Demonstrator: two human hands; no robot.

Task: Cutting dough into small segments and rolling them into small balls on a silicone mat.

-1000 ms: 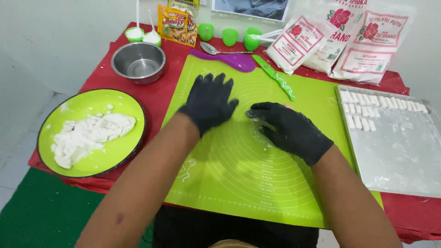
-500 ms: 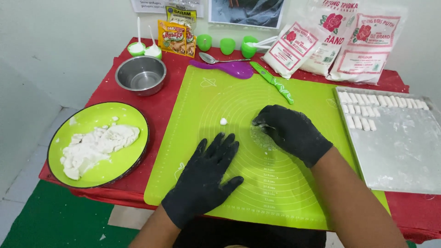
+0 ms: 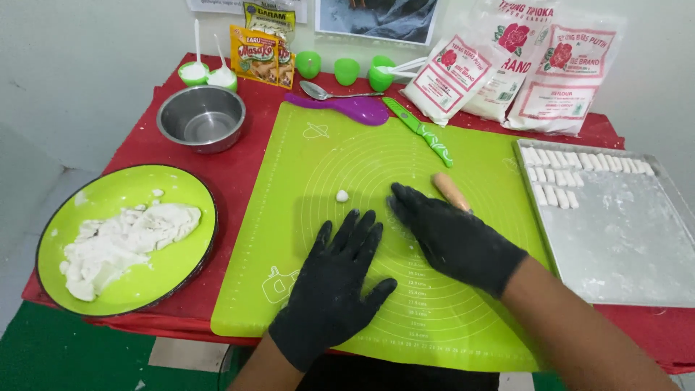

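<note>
While my left hand (image 3: 334, 289) lies flat, grip apart, on the green mat (image 3: 318, 181) | right hand (image 3: 452, 239) covers wooden-handled tool (image 3: 450, 191), grip state unclear | dough bit (image 3: 342, 195) just beyond left fingertips.

— What packaging stood at the back of the tabletop (image 3: 239, 174)?

— At about eleven o'clock, two small sachets leaned against the wall: an orange sachet (image 3: 255, 55) in front and a yellow-green sachet (image 3: 274, 22) just behind it, overlapping.

— And on the other side?

— At one o'clock lay three white flour bags with red labels and a rose emblem: a small flour bag (image 3: 450, 74), a middle flour bag (image 3: 507, 51) and a large flour bag (image 3: 568, 76), overlapping each other.

— Anything on the wall?

— A dark poster (image 3: 376, 16) at twelve o'clock, cut off by the frame's top edge.
</note>
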